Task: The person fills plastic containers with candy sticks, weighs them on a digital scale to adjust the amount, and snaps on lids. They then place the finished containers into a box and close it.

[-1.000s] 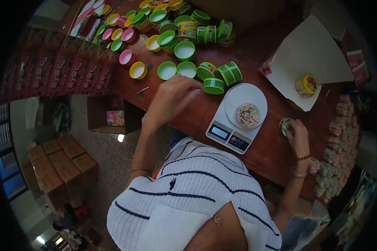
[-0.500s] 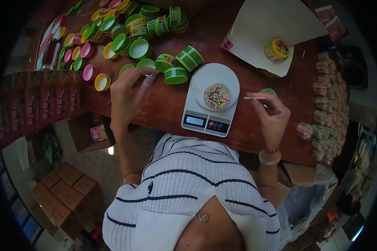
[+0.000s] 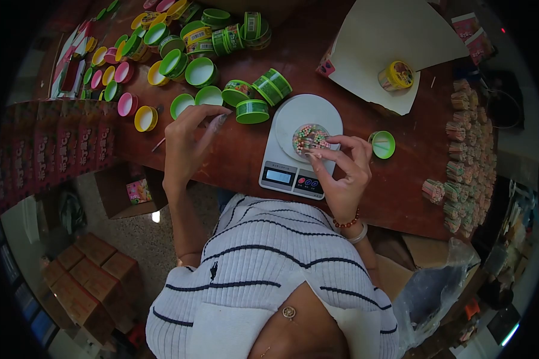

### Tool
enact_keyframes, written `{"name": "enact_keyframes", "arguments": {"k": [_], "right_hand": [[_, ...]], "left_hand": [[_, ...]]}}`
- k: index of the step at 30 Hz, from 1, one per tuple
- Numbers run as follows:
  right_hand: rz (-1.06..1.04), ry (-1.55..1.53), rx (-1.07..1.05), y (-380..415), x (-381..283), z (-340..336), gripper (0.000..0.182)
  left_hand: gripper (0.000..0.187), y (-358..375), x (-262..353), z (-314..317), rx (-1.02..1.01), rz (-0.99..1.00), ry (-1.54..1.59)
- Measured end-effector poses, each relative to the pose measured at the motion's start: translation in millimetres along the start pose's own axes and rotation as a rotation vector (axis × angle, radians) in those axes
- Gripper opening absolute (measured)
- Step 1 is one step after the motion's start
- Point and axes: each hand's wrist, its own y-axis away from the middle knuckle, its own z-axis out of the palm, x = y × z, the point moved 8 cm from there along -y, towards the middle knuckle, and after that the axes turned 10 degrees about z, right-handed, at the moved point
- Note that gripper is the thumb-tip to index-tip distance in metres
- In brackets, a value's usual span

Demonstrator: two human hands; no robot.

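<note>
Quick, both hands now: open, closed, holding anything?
Left hand: fingers pinched shut; what it holds cannot be told.
Right hand: fingers pinched over the cup on the scale.

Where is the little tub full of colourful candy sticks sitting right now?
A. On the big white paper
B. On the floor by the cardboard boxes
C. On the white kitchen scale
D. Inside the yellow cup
C: the candy tub rests on the round plate of the white scale, with the right hand reaching over it.
</note>
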Motion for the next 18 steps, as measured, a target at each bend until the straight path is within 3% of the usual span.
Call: {"name": "enact_keyframes", "arguments": {"k": [4, 6, 10, 16, 18], "right_hand": [[0.011, -0.005, 0.013, 1, 2, -7, 0.023], [0.131, -0.057, -0.076, -1, 15, 1, 0.022], [0.103, 0.007, -0.094, 2, 17, 5, 0.027], [0.112, -0.034, -0.152, 5, 26, -4, 0.058], [0.081, -0.056, -0.06, 4, 28, -14, 0.067]], "left_hand": [[0.019, -1, -4, 3, -0.002, -0.003, 0.023], [0.018, -2, -6, 4, -0.009, 0.001, 0.022], [0.018, -5, -7, 10, -0.032, -0.022, 0.049], [0.019, -3, -16, 7, -0.015, -0.04, 0.036], [0.022, 0, -24, 5, -0.009, -0.05, 0.011]]}}
